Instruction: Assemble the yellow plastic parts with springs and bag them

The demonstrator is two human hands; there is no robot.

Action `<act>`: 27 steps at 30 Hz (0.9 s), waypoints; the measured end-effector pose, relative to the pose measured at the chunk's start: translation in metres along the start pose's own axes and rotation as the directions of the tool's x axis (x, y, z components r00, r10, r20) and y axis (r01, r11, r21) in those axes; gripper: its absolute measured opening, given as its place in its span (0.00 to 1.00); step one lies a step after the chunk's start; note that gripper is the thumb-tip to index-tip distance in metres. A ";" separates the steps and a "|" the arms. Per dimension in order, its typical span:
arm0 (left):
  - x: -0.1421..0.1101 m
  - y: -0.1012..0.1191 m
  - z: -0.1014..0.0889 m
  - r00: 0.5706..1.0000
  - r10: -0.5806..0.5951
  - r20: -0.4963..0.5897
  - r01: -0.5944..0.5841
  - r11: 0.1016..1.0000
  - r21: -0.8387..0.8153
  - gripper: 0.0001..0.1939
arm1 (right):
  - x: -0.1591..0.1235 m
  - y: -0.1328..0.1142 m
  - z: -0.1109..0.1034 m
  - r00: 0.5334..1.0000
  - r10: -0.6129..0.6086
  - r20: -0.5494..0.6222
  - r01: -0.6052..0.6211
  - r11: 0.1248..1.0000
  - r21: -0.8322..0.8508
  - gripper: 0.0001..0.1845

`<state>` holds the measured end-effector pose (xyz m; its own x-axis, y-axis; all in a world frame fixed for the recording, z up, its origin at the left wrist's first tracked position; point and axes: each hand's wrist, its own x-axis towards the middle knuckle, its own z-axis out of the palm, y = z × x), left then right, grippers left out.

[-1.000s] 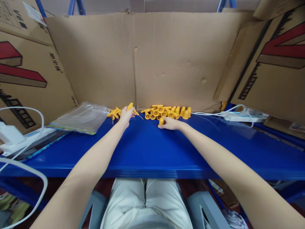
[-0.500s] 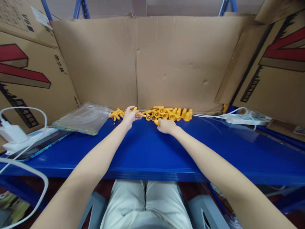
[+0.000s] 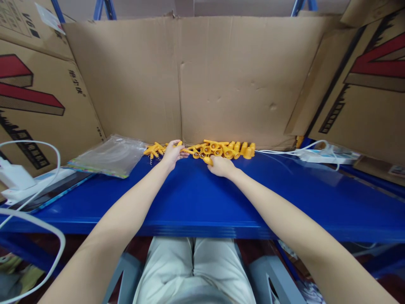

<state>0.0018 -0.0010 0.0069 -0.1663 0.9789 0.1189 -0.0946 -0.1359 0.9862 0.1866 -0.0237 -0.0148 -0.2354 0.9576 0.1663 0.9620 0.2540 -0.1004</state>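
Note:
My left hand (image 3: 172, 154) is closed around a yellow corkscrew piece (image 3: 186, 150) at the back of the blue table; yellow plastic shows beside its fingers. Just right of it, my right hand (image 3: 221, 166) grips a rounded yellow plastic piece (image 3: 208, 161), mostly hidden by the fingers. Behind my left hand lies a heap of yellow corkscrew handles (image 3: 153, 149), with metal spirals hanging from some. Several hollow yellow sleeves (image 3: 218, 151) lie behind my right hand, open ends toward me. Further right, more yellow sleeves (image 3: 249, 151) stand upright.
Clear plastic bags (image 3: 107, 156) lie on the left of the blue table (image 3: 196, 198). A white power strip with a plug (image 3: 19, 175) and cable is at far left; another power strip (image 3: 329, 157) is at right. Cardboard (image 3: 237, 80) walls in the back and sides.
Both hands stay in nearly the same place with their yellow pieces. The whole view has shifted slightly.

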 end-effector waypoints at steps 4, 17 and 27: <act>0.001 0.000 0.000 1.000 -0.001 -0.001 0.001 1.000 0.004 0.19 | 0.001 0.002 0.000 1.000 0.014 -0.012 -0.013 1.000 0.026 0.19; -0.015 -0.009 0.001 0.893 -0.053 0.446 -0.157 0.894 0.421 0.34 | 0.004 0.012 0.003 0.985 -0.105 -0.138 0.119 0.989 0.093 0.13; -0.010 -0.015 -0.004 0.859 -0.030 0.511 -0.357 0.680 0.640 0.32 | -0.002 0.012 -0.006 0.987 -0.069 -0.143 0.067 0.997 -0.025 0.22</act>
<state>0.0004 -0.0093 -0.0093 0.3611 0.9232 0.1318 0.6234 -0.3441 0.7022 0.1995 -0.0232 -0.0102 -0.2795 0.9083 0.3111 0.9473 0.3137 -0.0649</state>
